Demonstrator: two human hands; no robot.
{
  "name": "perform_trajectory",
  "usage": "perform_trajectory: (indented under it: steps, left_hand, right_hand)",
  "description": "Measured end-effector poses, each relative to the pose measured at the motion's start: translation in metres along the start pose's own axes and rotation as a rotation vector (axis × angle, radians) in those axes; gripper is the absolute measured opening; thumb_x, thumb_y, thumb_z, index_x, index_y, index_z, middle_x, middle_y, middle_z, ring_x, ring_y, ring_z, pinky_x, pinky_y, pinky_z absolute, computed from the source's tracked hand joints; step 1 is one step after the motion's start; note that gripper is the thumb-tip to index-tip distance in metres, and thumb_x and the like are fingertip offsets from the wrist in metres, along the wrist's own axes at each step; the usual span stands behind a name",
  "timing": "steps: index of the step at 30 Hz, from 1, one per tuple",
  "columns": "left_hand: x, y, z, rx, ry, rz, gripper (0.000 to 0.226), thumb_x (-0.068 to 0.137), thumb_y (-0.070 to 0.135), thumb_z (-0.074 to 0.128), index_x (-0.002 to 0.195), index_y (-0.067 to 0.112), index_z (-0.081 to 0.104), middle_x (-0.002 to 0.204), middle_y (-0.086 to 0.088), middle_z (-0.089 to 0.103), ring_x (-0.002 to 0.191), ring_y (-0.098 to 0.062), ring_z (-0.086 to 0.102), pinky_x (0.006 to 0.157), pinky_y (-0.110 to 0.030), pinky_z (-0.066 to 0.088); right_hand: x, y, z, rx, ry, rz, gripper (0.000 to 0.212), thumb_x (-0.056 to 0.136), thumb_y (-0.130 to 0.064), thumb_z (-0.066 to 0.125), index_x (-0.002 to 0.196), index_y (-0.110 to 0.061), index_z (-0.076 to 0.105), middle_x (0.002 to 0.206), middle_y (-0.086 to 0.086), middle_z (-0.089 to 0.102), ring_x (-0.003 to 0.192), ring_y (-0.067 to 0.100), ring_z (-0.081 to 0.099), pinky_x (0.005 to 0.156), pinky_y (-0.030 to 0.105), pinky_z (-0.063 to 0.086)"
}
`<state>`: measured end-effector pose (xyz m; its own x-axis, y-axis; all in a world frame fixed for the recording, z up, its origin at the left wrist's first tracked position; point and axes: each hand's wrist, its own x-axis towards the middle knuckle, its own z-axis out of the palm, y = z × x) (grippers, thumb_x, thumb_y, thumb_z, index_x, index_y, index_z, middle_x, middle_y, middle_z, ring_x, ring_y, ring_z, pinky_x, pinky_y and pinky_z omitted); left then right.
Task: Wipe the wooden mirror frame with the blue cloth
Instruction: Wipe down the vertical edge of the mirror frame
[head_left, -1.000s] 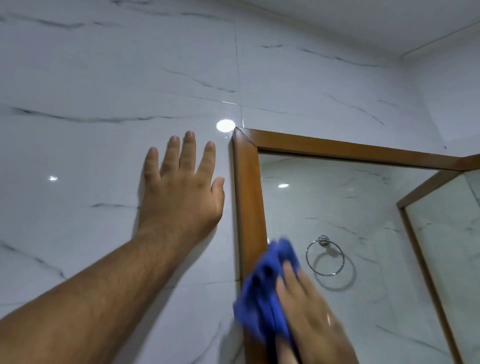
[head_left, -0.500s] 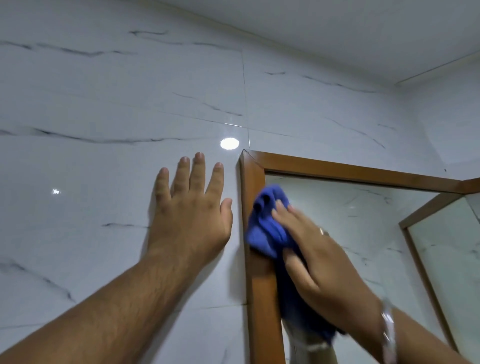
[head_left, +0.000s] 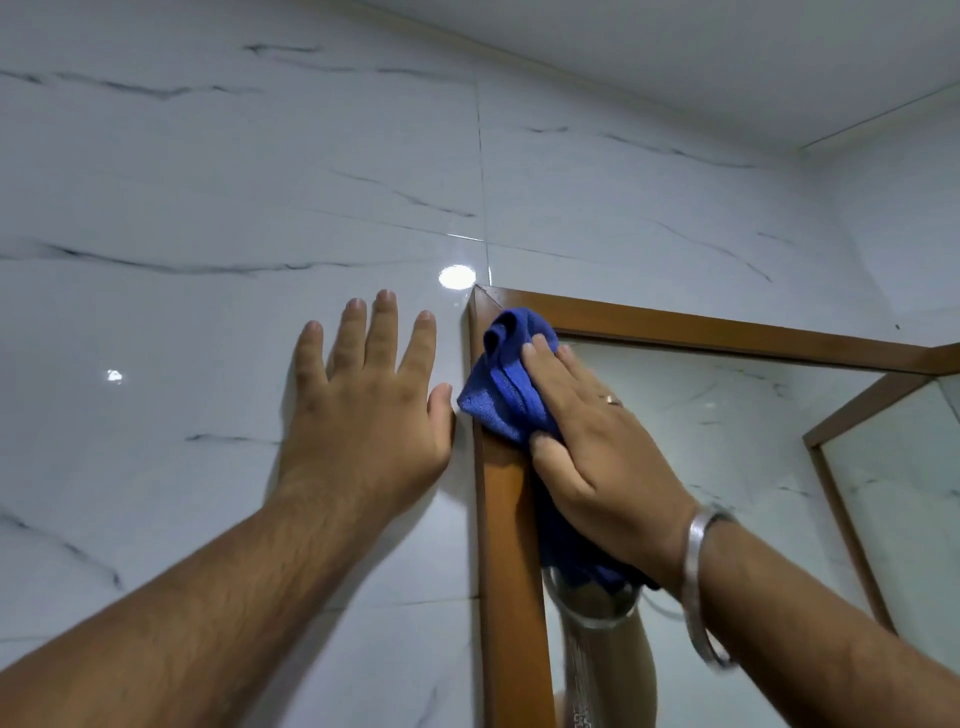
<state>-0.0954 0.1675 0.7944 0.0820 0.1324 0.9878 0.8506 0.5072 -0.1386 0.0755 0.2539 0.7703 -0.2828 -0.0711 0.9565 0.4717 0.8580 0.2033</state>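
Right hand (head_left: 587, 447) is pressing the bunched-up blue microfibre cloth (head_left: 506, 384) flat against the brown wooden mirror frame (head_left: 506, 519), right at its top-left corner. Left hand (head_left: 363, 410) is empty, fingers spread, flat on the white marble-look wall tile (head_left: 208, 322) just beside that frame.

My right hand (head_left: 587, 441) covers most of the cloth (head_left: 506, 379), so only its bunched top and left corner show, plus a dark scrap under my wrist. The cloth hides the frame (head_left: 506, 571) just below its top-left corner. The frame runs off the picture at 3 and 6 o'clock. My bracelet (head_left: 701, 582) is smeared by blur.
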Motion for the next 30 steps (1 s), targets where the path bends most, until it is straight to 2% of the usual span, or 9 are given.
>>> perform_trajectory:
  steps: [4, 8, 12, 15, 17, 22, 26, 28, 30]
  left_hand:
    - [-0.003, 0.000, 0.001, -0.020, -0.007, 0.007, 0.070, 0.097, 0.050, 0.024, 0.160, 0.021, 0.013, 0.167, -0.015, 0.010, 0.154, -0.033, 0.012, 0.122, -0.056, 0.011]
    - [-0.006, -0.001, -0.001, -0.021, -0.031, 0.022, 0.071, 0.097, 0.051, 0.023, 0.160, 0.021, 0.009, 0.168, -0.016, 0.007, 0.154, -0.033, 0.009, 0.123, -0.056, 0.009]
    - [-0.007, -0.002, -0.004, -0.010, -0.043, 0.024, 0.072, 0.095, 0.050, 0.024, 0.160, 0.020, 0.013, 0.167, -0.016, 0.010, 0.154, -0.034, 0.011, 0.123, -0.056, 0.011]
    - [-0.006, -0.002, -0.004, -0.015, -0.042, 0.025, 0.073, 0.093, 0.051, 0.021, 0.159, 0.021, 0.017, 0.167, -0.016, 0.014, 0.153, -0.034, 0.015, 0.123, -0.056, 0.013]
    - [-0.005, -0.003, -0.004, -0.018, -0.026, 0.023, 0.073, 0.092, 0.051, 0.021, 0.158, 0.021, 0.020, 0.166, -0.015, 0.018, 0.153, -0.034, 0.017, 0.122, -0.056, 0.014]
    - [-0.006, -0.003, -0.001, -0.031, -0.027, 0.016, 0.073, 0.092, 0.051, 0.022, 0.159, 0.021, 0.018, 0.166, -0.015, 0.015, 0.153, -0.033, 0.016, 0.122, -0.055, 0.013]
    - [-0.015, -0.003, -0.001, -0.029, -0.047, 0.026, 0.070, 0.097, 0.051, 0.026, 0.160, 0.021, 0.013, 0.167, -0.015, 0.011, 0.154, -0.033, 0.012, 0.123, -0.054, 0.012]
    - [-0.026, -0.003, -0.002, -0.022, -0.069, 0.038, 0.070, 0.098, 0.050, 0.028, 0.160, 0.021, 0.014, 0.167, -0.015, 0.011, 0.154, -0.033, 0.013, 0.123, -0.054, 0.013]
    - [-0.039, -0.005, -0.003, -0.013, -0.086, 0.052, 0.069, 0.098, 0.048, 0.028, 0.160, 0.020, 0.016, 0.167, -0.015, 0.013, 0.153, -0.033, 0.016, 0.123, -0.053, 0.015]
  right_hand:
    - [-0.063, -0.016, 0.011, 0.153, -0.027, 0.017, 0.074, 0.085, -0.031, 0.045, 0.151, -0.031, 0.013, 0.159, -0.018, 0.008, 0.146, -0.002, 0.001, 0.119, 0.018, 0.005]
    - [-0.118, -0.028, 0.024, 0.029, -0.028, -0.005, 0.068, 0.089, -0.039, 0.040, 0.151, -0.025, 0.015, 0.160, -0.011, 0.013, 0.148, 0.007, 0.008, 0.118, 0.021, 0.010]
    - [-0.055, -0.021, 0.016, 0.009, 0.004, 0.047, 0.064, 0.094, -0.042, 0.030, 0.150, -0.029, 0.001, 0.160, -0.011, 0.004, 0.148, 0.007, 0.001, 0.120, 0.023, 0.005]
    - [0.007, -0.011, 0.002, -0.011, 0.018, 0.101, 0.064, 0.094, -0.041, 0.030, 0.152, -0.022, 0.010, 0.161, -0.003, 0.011, 0.148, 0.013, 0.006, 0.121, 0.031, 0.012]
    - [0.010, -0.012, 0.003, 0.026, 0.034, 0.111, 0.064, 0.093, -0.041, 0.032, 0.151, -0.022, 0.013, 0.161, -0.003, 0.014, 0.148, 0.012, 0.007, 0.121, 0.033, 0.014]
    - [-0.091, -0.035, 0.030, 0.110, 0.044, 0.143, 0.073, 0.087, -0.040, 0.042, 0.152, -0.030, 0.012, 0.160, -0.010, 0.013, 0.147, 0.006, 0.006, 0.119, 0.023, 0.009]
    - [-0.153, -0.049, 0.041, -0.040, -0.019, 0.109, 0.079, 0.071, -0.040, 0.048, 0.144, -0.016, 0.032, 0.149, 0.006, 0.039, 0.139, 0.019, 0.029, 0.108, 0.031, 0.026]
    - [-0.141, -0.042, 0.037, 0.005, -0.032, 0.086, 0.075, 0.078, -0.037, 0.046, 0.148, -0.019, 0.026, 0.154, 0.002, 0.030, 0.144, 0.018, 0.019, 0.112, 0.033, 0.024]
    - [-0.106, -0.035, 0.028, 0.057, -0.007, 0.078, 0.072, 0.087, -0.037, 0.039, 0.150, -0.031, 0.005, 0.159, -0.010, 0.008, 0.148, 0.008, -0.002, 0.120, 0.030, 0.009]
